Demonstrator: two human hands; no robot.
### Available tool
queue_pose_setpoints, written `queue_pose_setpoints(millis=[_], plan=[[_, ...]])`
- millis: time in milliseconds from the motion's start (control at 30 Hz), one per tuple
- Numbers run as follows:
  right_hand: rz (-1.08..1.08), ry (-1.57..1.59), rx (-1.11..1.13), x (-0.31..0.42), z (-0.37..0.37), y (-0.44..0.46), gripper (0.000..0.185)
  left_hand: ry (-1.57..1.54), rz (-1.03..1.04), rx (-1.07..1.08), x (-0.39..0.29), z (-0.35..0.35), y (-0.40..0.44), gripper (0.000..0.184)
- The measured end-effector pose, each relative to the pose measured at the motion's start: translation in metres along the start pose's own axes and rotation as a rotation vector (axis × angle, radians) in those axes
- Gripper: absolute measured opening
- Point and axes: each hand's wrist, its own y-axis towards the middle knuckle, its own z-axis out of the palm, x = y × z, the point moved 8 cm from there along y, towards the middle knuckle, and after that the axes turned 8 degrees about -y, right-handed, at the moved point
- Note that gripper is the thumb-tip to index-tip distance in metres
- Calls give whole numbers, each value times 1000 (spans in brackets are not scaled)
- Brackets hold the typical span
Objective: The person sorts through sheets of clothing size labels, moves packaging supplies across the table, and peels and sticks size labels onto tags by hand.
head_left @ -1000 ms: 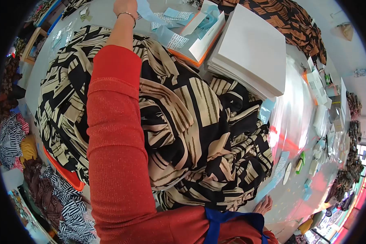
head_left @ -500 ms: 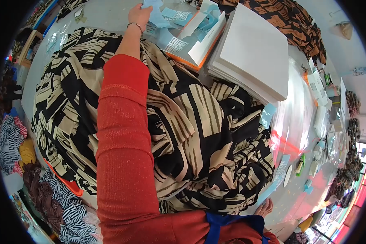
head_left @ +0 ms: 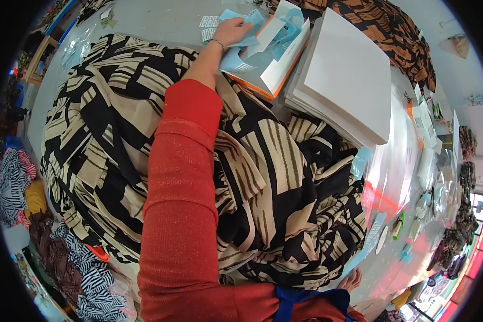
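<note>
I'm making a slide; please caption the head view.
Left hand at light-blue paper beside an open box, red-sleeved arm over black-and-beige fabric.

On a table (head_left: 161, 21) lies a cloth heap (head_left: 276, 155); behind, left to right, are labels (head_left: 209, 21), box (head_left: 287, 65) and paper stack (head_left: 351, 75).

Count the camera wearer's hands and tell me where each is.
2. The left hand is at the blue paper beside the open box; the right hand, partly hidden, is lower right, near the black-and-beige fabric.
</note>
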Motion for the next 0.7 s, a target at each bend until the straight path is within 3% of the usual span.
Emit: queue_pose_setpoints(millis=[100,133,233,333,433,467,567,700], plan=[[17,-47,23,-9,10,-3,51,311,235,-75,-9,3,-1,33],[7,-39,14,-11,12,-5,52,284,70,-144,8,-1,7,30],[15,-47,28,-13,13,-4,52,363,86,-214,17,-19,17,28],[28,-47,30,-12,12,-5,52,19,-94,-431,25,-54,1,21],[11,-31,15,-7,8,-3,51,86,-139,-384,27,-69,-5,16],[14,-33,14,-7,7,-3,51,205,-176,-337,49,-71,5,20],[9,-49,10,-7,8,-3,50,577,47,-420,37,-71,-4,39],[13,-77,11,-7,6,-5,50,684,-164,-147,36,-56,7,73]])
